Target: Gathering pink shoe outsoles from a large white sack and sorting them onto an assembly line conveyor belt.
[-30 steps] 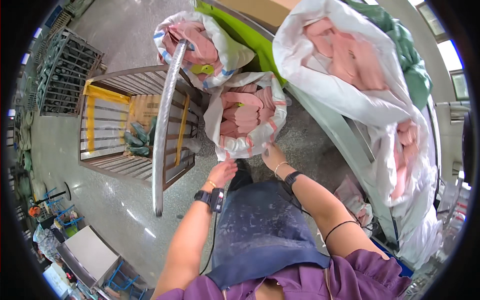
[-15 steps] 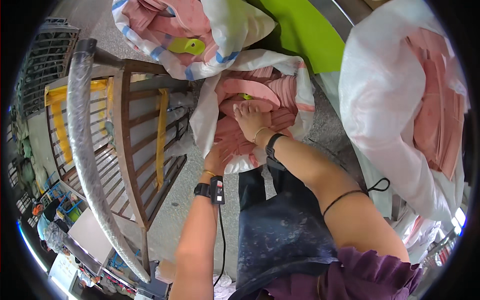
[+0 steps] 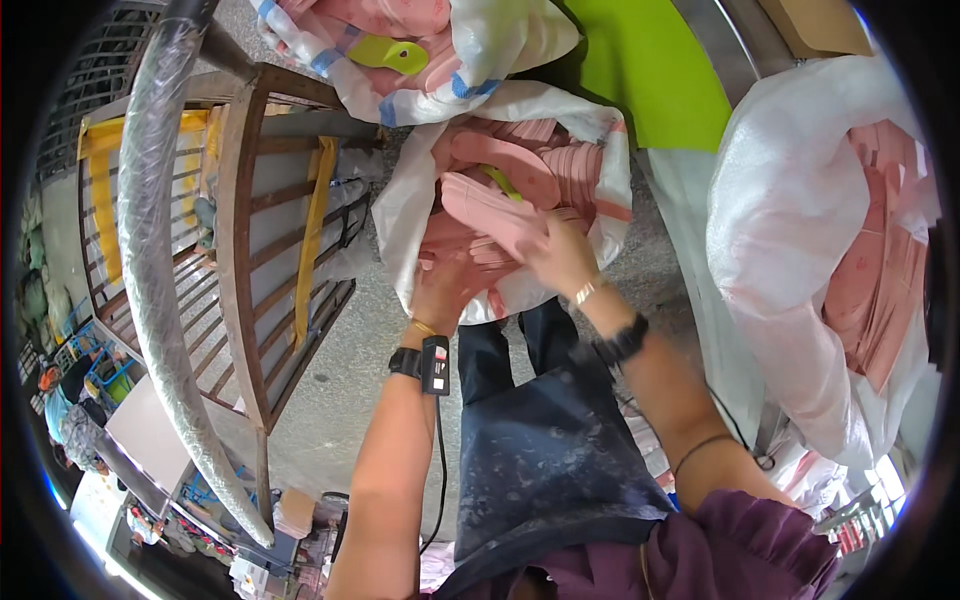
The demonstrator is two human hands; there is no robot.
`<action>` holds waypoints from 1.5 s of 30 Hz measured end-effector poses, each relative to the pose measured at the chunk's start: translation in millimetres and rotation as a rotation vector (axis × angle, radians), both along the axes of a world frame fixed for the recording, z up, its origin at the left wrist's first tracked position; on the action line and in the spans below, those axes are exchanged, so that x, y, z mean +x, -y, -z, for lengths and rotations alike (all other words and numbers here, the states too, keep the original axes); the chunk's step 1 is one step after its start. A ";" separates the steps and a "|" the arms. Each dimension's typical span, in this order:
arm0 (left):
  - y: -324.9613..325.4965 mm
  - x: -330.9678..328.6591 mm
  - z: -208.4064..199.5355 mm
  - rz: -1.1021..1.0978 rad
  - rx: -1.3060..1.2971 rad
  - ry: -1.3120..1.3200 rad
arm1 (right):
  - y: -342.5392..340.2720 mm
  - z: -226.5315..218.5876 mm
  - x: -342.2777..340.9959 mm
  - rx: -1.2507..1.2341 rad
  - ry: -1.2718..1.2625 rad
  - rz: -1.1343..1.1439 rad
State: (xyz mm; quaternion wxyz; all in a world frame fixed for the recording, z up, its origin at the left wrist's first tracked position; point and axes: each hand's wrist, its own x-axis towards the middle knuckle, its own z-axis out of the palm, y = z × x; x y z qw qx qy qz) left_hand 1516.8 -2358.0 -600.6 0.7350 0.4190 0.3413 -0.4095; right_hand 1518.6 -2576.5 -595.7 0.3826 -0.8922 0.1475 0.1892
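Note:
In the middle stands a white woven sack [image 3: 398, 215] full of pink, flat, sole-shaped pieces, insoles by their look. My right hand [image 3: 562, 256] is closed on the near end of one pink insole [image 3: 490, 212], which tilts up over the others. My left hand [image 3: 446, 286] reaches into the near left of the sack, against the pink pieces. Its fingers blend into them, so their grip is unclear. A loose insole [image 3: 512, 165] lies behind the held one, with a small yellow-green piece [image 3: 500, 182] showing between them. Stacked pieces [image 3: 572, 172] stand on the right.
A second sack [image 3: 500, 40] stands beyond, with a yellow-green piece [image 3: 392, 55] on its pink ones. On the right bulges a large white sack [image 3: 745, 220] of pink sheets. A slatted metal rack [image 3: 245, 250] with a plastic-wrapped bar [image 3: 150, 250] stands left. A bright green surface [image 3: 655, 75] is behind.
My right hand has lifted one insole by its near end and drawn it back toward me and to the right. My left hand stays at the sack's near left. The view has shifted slightly.

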 end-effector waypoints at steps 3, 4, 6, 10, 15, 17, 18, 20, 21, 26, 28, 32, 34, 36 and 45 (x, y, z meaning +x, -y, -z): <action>6.3 -15.7 -9.8 -0.105 -0.160 -0.055 | -8.8 -27.2 -46.1 0.484 -0.088 0.190; 11.8 -28.0 -17.3 -0.219 -0.164 -0.043 | -14.2 -37.7 -58.7 0.471 -0.187 0.094; 7.5 -48.7 -26.3 -0.378 -0.093 -0.066 | -24.1 -56.9 -63.5 0.487 -0.307 -0.126; -53.4 -96.6 -47.9 -0.389 -0.006 -0.191 | -5.5 -9.6 -17.1 0.229 -0.103 -0.265; -100.7 -151.5 -80.6 -0.229 0.064 -0.227 | -21.4 70.1 22.9 -0.262 -0.113 -0.758; -105.6 -170.5 -81.8 -0.317 0.037 -0.307 | -29.6 74.7 14.7 -0.368 -0.172 -0.880; -104.9 -176.2 -83.9 -0.327 0.020 -0.340 | -33.3 73.7 1.8 -0.403 -0.141 -0.899; -101.9 -183.4 -82.9 -0.340 -0.006 -0.372 | -39.4 67.5 -13.7 -0.454 -0.135 -0.936; -99.4 -186.1 -80.9 -0.343 -0.015 -0.372 | -42.3 62.7 -16.7 -0.468 -0.161 -0.954; -81.0 -172.9 -83.3 -0.300 -0.027 -0.324 | -63.6 98.3 -48.8 -0.557 0.078 -0.806; -76.8 -165.4 -83.5 -0.286 -0.049 -0.271 | -73.2 113.0 -45.7 -0.571 0.005 -0.779; -76.2 -154.4 -76.2 -0.203 -0.001 -0.190 | -54.8 104.2 -39.0 -0.458 -0.006 -0.725; -75.5 -143.0 -72.2 -0.130 0.076 -0.078 | -36.2 74.8 -26.3 -0.316 0.137 -0.436; -74.9 -136.7 -74.0 -0.101 0.099 0.001 | -14.3 30.4 -1.4 0.016 0.199 -0.192; -81.9 -115.2 -47.2 -0.210 -0.184 0.127 | -31.6 -138.5 28.2 0.819 -0.063 -0.095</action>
